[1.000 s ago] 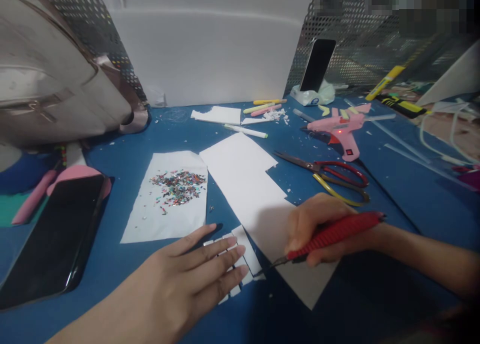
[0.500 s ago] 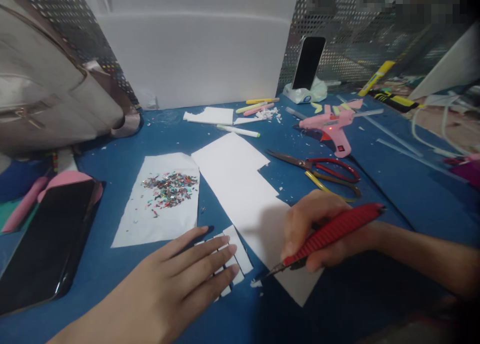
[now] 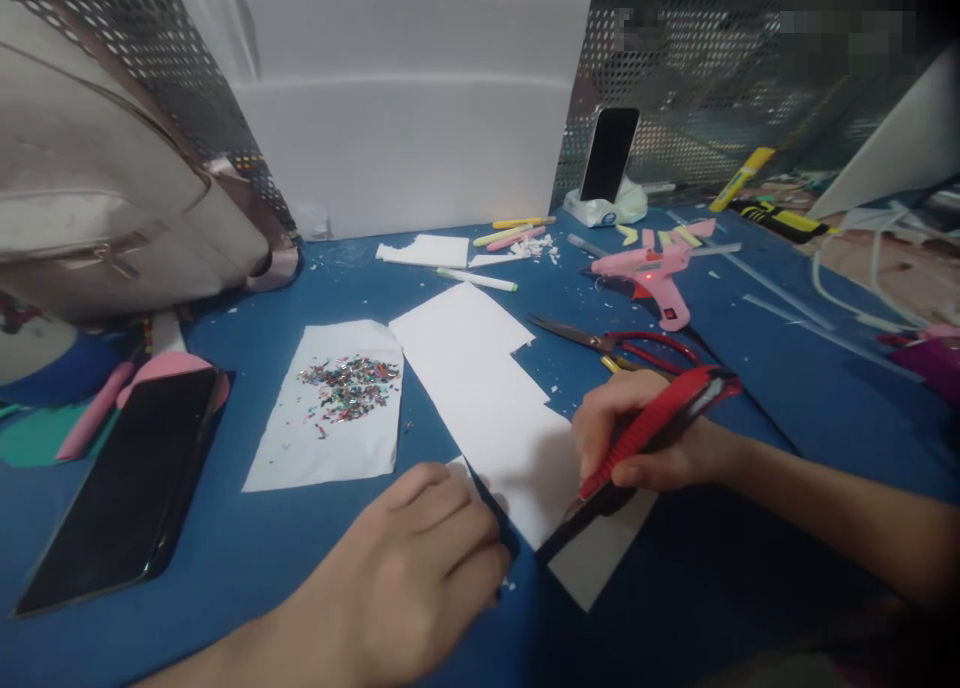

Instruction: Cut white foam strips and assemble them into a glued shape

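Observation:
My right hand (image 3: 634,433) grips a red utility knife (image 3: 649,428), its blade tip resting on the near end of a long white foam sheet (image 3: 487,398) on the blue table. My left hand (image 3: 420,558) is curled with its fingers closed over the small white cut strips, which are almost wholly hidden; only a white corner (image 3: 459,465) shows above the knuckles. The left hand lies just left of the sheet's near edge.
A white paper with a glitter pile (image 3: 346,383) lies left of the sheet. A black phone (image 3: 131,483) is at the near left, a bag (image 3: 112,198) behind it. Scissors (image 3: 615,346), a pink glue gun (image 3: 652,271), pens (image 3: 480,280) and a propped phone (image 3: 607,153) sit farther back.
My left hand went from lying flat with fingers stretched over the cut strips to curled closed over them. The knife handle has tilted up more steeply and its tip stays on the sheet.

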A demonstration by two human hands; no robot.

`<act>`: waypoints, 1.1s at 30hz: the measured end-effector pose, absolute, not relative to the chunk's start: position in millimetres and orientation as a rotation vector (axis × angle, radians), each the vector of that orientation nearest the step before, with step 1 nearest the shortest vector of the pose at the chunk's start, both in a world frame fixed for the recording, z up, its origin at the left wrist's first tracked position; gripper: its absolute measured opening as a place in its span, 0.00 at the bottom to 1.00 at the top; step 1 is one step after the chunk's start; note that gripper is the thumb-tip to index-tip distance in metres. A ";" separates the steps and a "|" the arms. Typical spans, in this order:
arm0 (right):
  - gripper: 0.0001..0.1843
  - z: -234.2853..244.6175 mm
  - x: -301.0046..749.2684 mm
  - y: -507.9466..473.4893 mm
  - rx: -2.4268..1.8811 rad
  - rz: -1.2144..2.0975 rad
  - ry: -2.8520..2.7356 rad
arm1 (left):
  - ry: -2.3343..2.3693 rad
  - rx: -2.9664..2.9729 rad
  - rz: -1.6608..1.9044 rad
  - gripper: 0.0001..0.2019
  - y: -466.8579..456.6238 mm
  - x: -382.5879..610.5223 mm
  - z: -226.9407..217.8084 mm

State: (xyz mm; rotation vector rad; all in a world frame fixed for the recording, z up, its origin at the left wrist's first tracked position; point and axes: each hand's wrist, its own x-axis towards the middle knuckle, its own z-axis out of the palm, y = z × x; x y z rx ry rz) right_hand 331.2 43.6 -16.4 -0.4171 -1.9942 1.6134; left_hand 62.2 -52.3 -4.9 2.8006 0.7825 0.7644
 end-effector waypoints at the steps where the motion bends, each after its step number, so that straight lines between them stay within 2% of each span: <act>1: 0.12 -15.7 331.7 43.1 -0.412 1.604 -1.991 | 0.784 2.808 0.776 0.12 -52.0 65.5 -7.0; 6: 0.11 -9.2 336.1 38.6 -0.403 1.578 -1.959 | 0.780 2.771 0.752 0.14 -51.6 69.9 -7.5; 12: 0.10 -2.3 342.6 33.7 -0.418 1.555 -1.964 | 0.797 2.657 0.594 0.06 -52.7 69.7 -4.4; 19: 0.09 -1.9 343.0 28.0 -0.379 1.559 -1.931 | 0.808 2.867 0.599 0.12 -48.3 83.2 -2.3; 26: 0.09 -2.8 344.2 21.8 -0.360 1.551 -1.907 | 0.810 3.055 0.557 0.12 -49.6 91.8 -6.0; 31: 0.10 -5.4 343.2 20.1 -0.366 1.560 -1.908 | 0.764 3.021 0.487 0.12 -24.9 85.6 16.8; 33: 0.11 -6.6 342.8 19.6 -0.371 1.578 -1.931 | 0.803 3.009 0.422 0.07 -2.0 83.1 33.0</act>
